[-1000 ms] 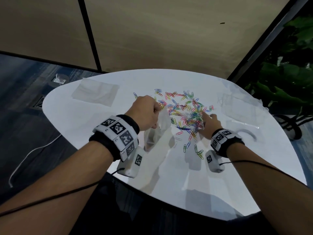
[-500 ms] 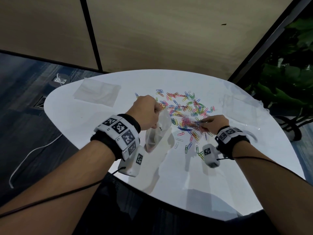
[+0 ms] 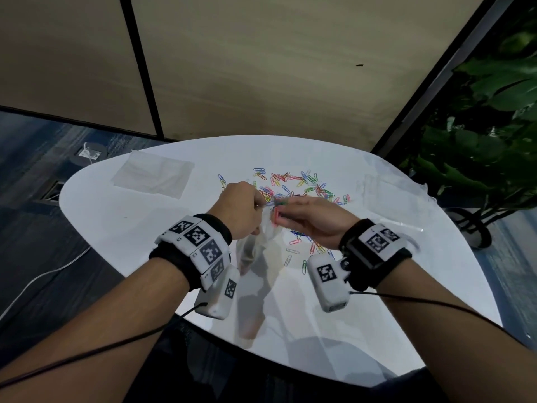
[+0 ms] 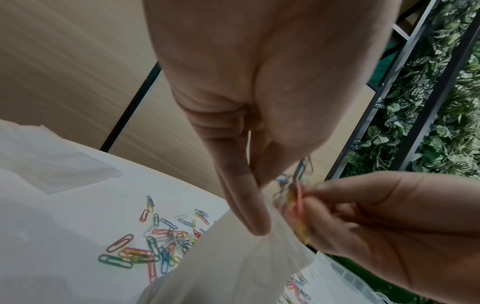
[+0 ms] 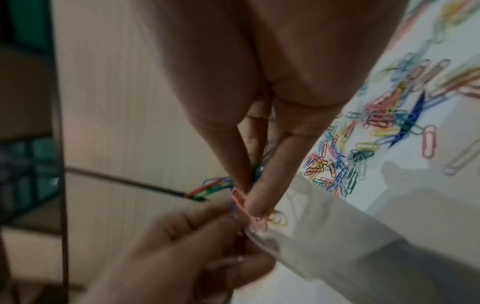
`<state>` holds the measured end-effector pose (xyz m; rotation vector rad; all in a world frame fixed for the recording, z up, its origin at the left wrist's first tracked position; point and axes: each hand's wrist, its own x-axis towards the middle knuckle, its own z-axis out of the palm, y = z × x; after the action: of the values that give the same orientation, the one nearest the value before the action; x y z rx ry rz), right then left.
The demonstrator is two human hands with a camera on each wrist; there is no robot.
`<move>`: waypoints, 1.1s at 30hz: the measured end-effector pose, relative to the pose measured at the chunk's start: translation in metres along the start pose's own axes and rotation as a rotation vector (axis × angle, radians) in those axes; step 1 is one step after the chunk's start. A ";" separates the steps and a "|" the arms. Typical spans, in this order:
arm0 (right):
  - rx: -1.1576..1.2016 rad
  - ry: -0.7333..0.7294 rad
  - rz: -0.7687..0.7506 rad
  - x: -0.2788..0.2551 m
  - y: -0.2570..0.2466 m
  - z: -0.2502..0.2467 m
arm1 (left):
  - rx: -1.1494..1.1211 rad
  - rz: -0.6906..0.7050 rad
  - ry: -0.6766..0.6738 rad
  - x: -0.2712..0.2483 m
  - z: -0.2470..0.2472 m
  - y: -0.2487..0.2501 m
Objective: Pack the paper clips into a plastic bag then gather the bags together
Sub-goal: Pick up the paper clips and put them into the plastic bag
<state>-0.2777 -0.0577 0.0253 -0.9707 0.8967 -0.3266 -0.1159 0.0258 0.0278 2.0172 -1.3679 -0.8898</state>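
Left hand (image 3: 242, 209) pinching plastic bag (image 3: 255, 242) mouth, bag hanging lengthwise toward worktop (image 3: 145, 228), right hand (image 3: 316, 221) pinching paper clips (image 5: 249, 207) at mouth

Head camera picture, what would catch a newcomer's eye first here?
First, the scatter of bright multicoloured paper clips at the middle of the white rounded table. Just in front of it, the left hand holds up a clear plastic bag by its mouth, while the right hand pinches a bunch of clips at the opening. A flat clear plastic bag lies at the table's far left.
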 end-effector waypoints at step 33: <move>-1.396 0.423 0.099 0.048 0.057 -0.143 | 0.039 0.011 0.028 -0.003 -0.009 0.000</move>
<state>-0.3673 -0.1375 -0.0819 -2.1627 1.5915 0.2781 -0.1101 0.0296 0.0345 2.0417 -1.3896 -0.8326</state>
